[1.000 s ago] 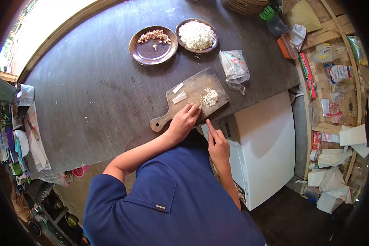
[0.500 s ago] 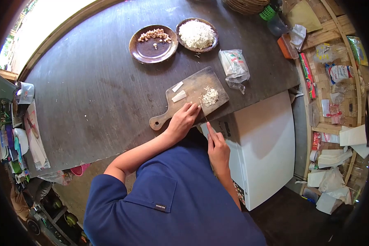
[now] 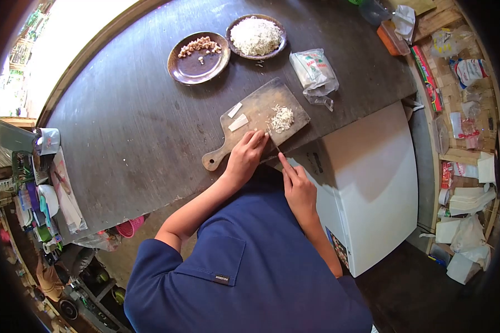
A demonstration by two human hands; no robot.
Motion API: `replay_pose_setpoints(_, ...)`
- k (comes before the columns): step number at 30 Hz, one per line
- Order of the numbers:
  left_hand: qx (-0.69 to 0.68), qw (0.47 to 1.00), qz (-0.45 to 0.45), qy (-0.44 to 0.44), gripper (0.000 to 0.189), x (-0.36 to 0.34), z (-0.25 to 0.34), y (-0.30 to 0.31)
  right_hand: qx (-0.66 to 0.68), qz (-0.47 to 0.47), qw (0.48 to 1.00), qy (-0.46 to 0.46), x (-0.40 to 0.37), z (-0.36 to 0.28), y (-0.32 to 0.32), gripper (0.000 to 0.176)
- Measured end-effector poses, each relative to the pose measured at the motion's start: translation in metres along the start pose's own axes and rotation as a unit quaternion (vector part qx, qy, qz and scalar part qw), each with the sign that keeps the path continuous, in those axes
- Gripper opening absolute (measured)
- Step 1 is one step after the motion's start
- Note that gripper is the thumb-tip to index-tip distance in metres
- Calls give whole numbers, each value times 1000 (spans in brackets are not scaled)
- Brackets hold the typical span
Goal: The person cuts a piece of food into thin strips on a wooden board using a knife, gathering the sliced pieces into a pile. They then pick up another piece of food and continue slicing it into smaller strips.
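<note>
I see the right hand (image 3: 299, 188) clenched on a knife (image 3: 274, 147), its blade over the near edge of the cutting board (image 3: 258, 102). The left hand (image 3: 244, 158) presses curled fingertips on that edge beside the blade; I cannot tell what they pin. A shredded white pile (image 3: 282, 117) lies mid-board, just past the blade.

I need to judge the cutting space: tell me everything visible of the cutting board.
The cutting board is a worn brown wooden paddle lying flat near the dark table's edge, its rounded handle toward the left. It carries two white strips and a pile of white shreds. The left hand rests on its near edge; the knife in the right hand meets it beside those fingers.
</note>
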State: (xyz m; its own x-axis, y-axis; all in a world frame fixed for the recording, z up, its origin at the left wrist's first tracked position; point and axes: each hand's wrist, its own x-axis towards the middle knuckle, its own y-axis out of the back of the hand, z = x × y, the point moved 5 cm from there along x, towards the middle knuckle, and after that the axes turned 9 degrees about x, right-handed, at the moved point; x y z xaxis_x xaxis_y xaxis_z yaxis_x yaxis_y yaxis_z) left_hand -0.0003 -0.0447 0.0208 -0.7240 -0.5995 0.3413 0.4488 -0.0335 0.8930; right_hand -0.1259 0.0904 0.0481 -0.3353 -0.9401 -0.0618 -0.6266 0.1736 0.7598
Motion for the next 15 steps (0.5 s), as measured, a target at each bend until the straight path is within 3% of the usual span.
replay_pose_setpoints(15,51,998,15,43,44,0,9,1,7,6,999,46,13,6,-4,51)
